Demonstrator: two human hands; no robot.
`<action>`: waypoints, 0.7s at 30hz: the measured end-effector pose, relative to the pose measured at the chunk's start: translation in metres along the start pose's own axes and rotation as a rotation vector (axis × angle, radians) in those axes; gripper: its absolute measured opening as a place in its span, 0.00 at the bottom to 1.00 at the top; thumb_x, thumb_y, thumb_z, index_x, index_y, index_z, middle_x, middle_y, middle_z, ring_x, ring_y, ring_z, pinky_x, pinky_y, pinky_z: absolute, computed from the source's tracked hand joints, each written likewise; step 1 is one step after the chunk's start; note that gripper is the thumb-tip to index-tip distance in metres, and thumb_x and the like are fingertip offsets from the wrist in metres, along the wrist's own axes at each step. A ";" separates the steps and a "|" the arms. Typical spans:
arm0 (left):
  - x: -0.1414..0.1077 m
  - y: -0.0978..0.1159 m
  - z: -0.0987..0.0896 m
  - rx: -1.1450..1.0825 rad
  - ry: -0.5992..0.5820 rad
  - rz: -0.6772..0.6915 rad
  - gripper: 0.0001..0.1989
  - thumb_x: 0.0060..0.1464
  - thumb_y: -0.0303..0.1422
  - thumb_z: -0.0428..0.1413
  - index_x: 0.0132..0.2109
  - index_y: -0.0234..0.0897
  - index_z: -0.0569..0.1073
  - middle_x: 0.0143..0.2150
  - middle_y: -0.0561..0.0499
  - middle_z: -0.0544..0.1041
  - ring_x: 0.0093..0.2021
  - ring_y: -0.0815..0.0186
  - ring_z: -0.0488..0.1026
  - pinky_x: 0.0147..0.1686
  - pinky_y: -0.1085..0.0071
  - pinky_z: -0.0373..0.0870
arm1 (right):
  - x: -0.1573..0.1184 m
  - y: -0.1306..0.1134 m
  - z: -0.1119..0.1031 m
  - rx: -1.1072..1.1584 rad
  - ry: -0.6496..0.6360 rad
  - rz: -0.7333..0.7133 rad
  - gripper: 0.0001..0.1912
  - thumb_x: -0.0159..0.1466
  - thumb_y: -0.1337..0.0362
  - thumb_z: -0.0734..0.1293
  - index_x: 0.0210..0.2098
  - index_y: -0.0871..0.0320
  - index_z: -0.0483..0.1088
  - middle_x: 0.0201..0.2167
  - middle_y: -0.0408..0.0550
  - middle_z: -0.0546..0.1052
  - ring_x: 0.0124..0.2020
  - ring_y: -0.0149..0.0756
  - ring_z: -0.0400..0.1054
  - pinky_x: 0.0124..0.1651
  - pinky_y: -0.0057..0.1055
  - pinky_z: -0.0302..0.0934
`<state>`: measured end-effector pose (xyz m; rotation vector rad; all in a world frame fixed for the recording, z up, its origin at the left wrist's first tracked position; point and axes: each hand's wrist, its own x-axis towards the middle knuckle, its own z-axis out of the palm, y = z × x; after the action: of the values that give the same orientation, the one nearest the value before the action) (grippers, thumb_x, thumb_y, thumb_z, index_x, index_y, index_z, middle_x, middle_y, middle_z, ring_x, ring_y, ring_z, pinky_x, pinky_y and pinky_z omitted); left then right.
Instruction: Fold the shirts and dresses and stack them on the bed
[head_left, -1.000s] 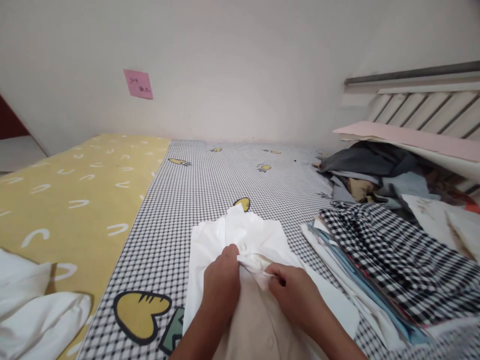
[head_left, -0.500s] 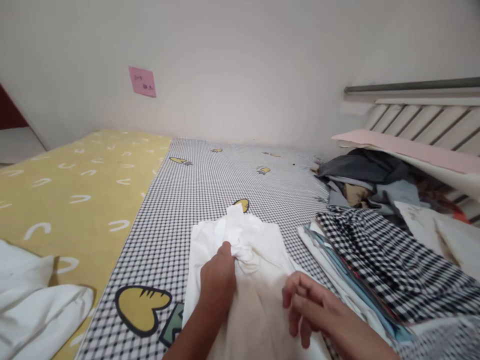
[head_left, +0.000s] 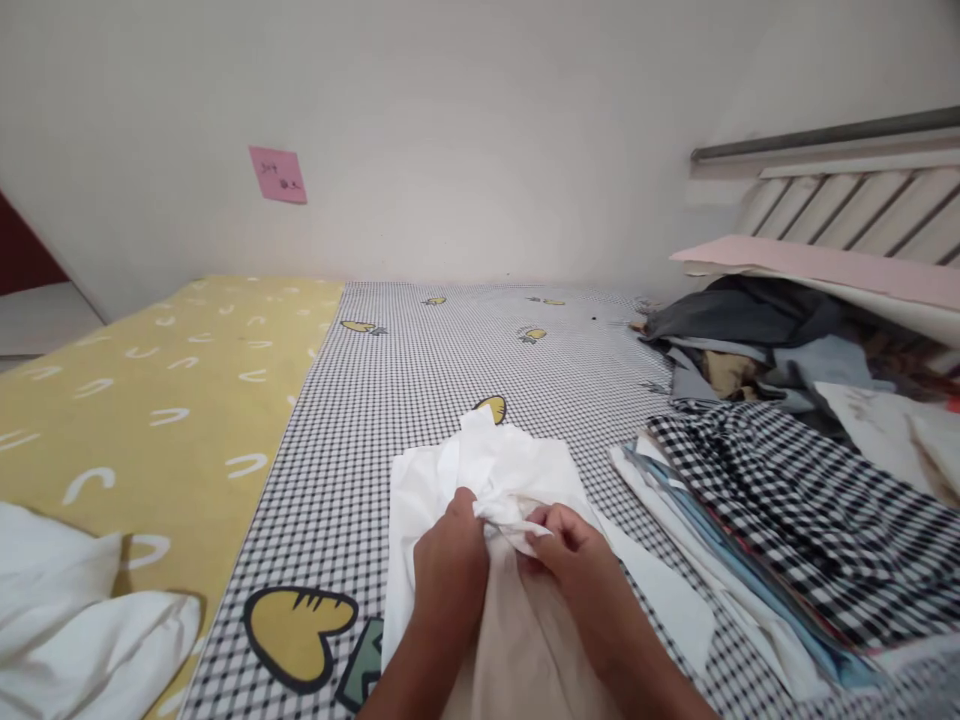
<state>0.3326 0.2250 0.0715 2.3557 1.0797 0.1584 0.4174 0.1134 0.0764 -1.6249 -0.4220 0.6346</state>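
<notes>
A white cloth garment [head_left: 525,455], with a beige part [head_left: 517,630] toward me, lies on the checkered bed sheet in front of me. My left hand [head_left: 454,545] is closed on a gathered, twisted bit of the white fabric near the garment's middle. Just to the right, my right hand [head_left: 570,550] pinches the edge of the same gathered bit between thumb and fingers. One flap of white fabric [head_left: 660,580] spreads out to the right beneath my right forearm. What kind of garment it is, I cannot tell.
Folded clothes under a black-and-white checked cloth [head_left: 795,500] are stacked at right. Behind them is a heap of dark clothes [head_left: 739,320] beneath a pink board [head_left: 825,268], beside a slatted bed rail [head_left: 847,215]. White cloth [head_left: 67,620] lies on the yellow sheet [head_left: 195,385].
My right hand has moved left from beside the garment and taken hold of the gathered fabric. My left hand keeps its grip. The view has shifted slightly.
</notes>
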 end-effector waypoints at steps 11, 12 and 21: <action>-0.007 0.007 -0.013 -0.091 -0.012 -0.069 0.08 0.60 0.37 0.43 0.33 0.44 0.53 0.29 0.55 0.72 0.32 0.60 0.72 0.31 0.68 0.56 | -0.016 -0.020 -0.051 -0.126 -0.266 0.176 0.18 0.62 0.51 0.65 0.47 0.50 0.61 0.15 0.28 0.56 0.15 0.25 0.40 0.18 0.24 0.33; -0.007 0.007 -0.012 -0.081 -0.001 -0.063 0.08 0.60 0.37 0.43 0.33 0.44 0.53 0.28 0.55 0.72 0.32 0.60 0.71 0.31 0.68 0.55 | -0.016 -0.018 -0.049 -0.219 -0.223 0.118 0.19 0.62 0.52 0.65 0.50 0.50 0.62 0.16 0.30 0.59 0.16 0.27 0.46 0.19 0.25 0.40; 0.000 0.003 -0.006 -0.017 -0.008 -0.025 0.06 0.60 0.39 0.43 0.35 0.45 0.54 0.29 0.54 0.74 0.32 0.57 0.73 0.30 0.66 0.53 | -0.002 0.007 0.007 -0.641 0.009 -0.212 0.07 0.60 0.57 0.68 0.36 0.50 0.69 0.41 0.40 0.73 0.31 0.33 0.66 0.38 0.35 0.58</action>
<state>0.3328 0.2259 0.0781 2.3248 1.0998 0.1480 0.4107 0.1167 0.0697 -2.1447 -0.8394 0.3427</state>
